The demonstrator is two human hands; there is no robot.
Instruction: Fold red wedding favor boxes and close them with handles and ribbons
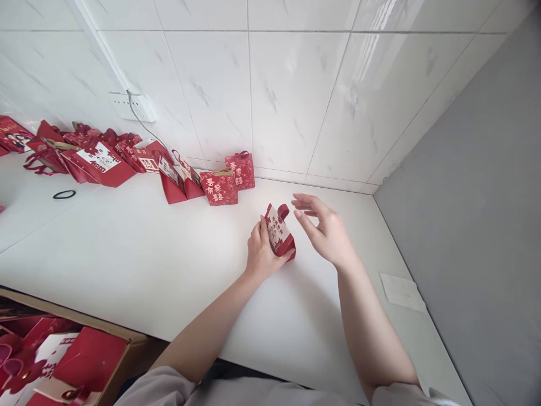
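A small red and white gift box [279, 231] with a dark red ribbon loop on top stands tilted on the white table. My left hand [262, 251] grips it from the left side and the lower front edge. Just right of the loop, my right hand [319, 228] is raised with its fingers apart, thumb and forefinger curved, touching nothing. Two patterned red gift boxes, one at the front [218, 188] and one behind it [240, 170], stand close to the wall, to the left of my hands.
Several more red gift boxes [105, 163] line the wall at left, near a socket strip [133, 107] with a grey cable. A black ring [64, 194] lies on the table. At lower left, a cardboard carton [122, 361] holds more boxes. A grey panel [473, 186] borders the right.
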